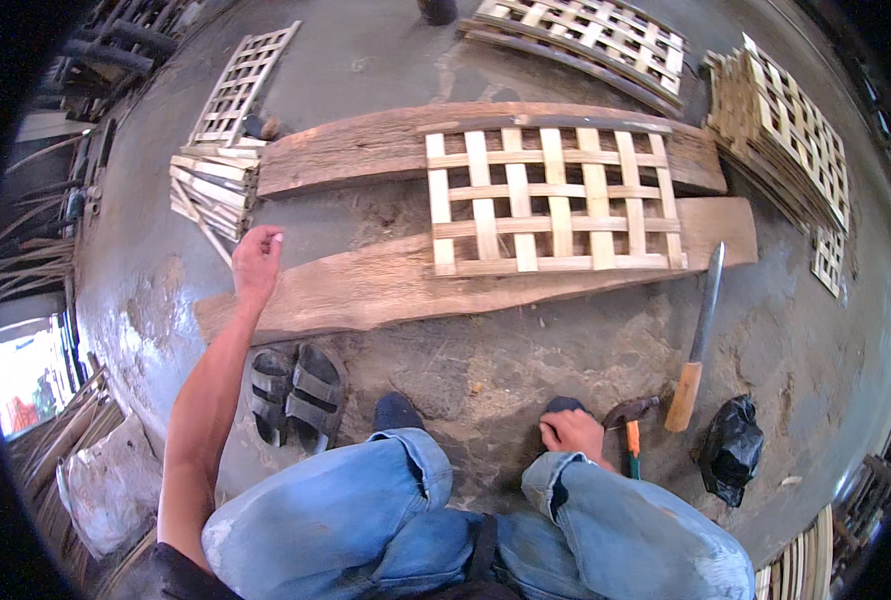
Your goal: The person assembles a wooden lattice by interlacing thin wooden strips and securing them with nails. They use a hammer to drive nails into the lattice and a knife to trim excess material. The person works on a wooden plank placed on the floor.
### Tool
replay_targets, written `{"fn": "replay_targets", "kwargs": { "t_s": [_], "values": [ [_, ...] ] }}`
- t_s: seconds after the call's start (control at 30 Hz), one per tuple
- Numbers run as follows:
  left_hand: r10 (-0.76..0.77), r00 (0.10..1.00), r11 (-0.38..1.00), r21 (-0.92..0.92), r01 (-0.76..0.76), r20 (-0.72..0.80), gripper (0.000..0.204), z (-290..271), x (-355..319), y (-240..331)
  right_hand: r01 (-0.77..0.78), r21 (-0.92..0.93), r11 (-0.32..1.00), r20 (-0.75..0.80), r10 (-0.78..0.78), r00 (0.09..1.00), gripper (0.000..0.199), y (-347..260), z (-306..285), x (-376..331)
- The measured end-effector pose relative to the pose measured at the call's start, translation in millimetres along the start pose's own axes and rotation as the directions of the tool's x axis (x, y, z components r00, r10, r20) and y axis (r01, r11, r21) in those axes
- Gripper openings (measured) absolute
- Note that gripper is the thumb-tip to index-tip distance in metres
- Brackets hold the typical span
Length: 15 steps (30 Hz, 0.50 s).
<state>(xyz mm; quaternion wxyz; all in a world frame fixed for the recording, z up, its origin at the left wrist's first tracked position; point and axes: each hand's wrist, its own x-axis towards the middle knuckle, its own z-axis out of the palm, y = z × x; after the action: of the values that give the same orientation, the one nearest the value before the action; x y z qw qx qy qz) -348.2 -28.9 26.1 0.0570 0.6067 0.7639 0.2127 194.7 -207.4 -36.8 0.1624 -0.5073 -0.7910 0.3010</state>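
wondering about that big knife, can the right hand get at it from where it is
Probably yes. The right hand rests by the hammer, and the knife's wooden handle lies just beyond on bare floor; only the hammer head lies between.

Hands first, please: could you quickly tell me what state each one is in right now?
Left hand: open, empty, reaching over the plank.
Right hand: loosely curled by the hammer, nothing clearly gripped.

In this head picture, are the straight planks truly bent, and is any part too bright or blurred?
Head view: the fisheye lens bows the long wooden planks and the floor toward the black rim; the woven bamboo panel in the middle stays sharp and evenly lit; a bright opening at the left edge is overexposed; the left hand and right hand show no clear motion blur.
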Motion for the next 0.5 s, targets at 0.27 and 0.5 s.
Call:
{"fn": "replay_targets", "kwargs": {
  "t_s": [0.27, 0.5],
  "values": [
    [-0.296, 0.955, 0.936, 0.193, 0.293, -0.014, 0.015, -33.3, 5.9, -158.3, -0.138, 0.165, 0.977, -0.164, 0.166, 0.972, 0.013, -12.3, 6.1, 7.5],
    [-0.179, 0.983, 0.91, 0.375, 0.175, -0.025, 0.028, -16.8, 29.8, -269.1, -0.193, 0.086, 0.977, -0.144, 0.204, 0.968, 0.01, -18.0, -5.5, 11.4]
  ]
}}
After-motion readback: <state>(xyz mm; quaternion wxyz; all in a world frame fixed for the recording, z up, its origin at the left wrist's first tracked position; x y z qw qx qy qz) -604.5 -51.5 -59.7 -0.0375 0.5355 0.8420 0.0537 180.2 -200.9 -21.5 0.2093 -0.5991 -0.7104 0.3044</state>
